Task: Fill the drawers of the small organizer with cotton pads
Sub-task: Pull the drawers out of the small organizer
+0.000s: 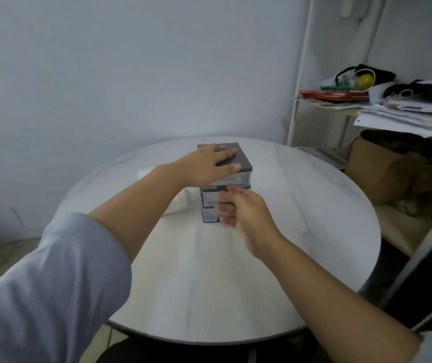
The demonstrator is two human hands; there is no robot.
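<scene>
Head view: a round white table (262,258) is seen, with the small organizer (241,158) stood upright toward its far middle. The left hand (207,166) is laid flat on the dark top, fingers straight. The right hand (249,213) is held at the drawers (209,199), fingers loosely bent; whether a front is pinched cannot be told. All three drawers appear closed, so filling is judged hardly begun. A soft white pack (180,203), perhaps the cotton pads, is seen just left of the organizer.
</scene>
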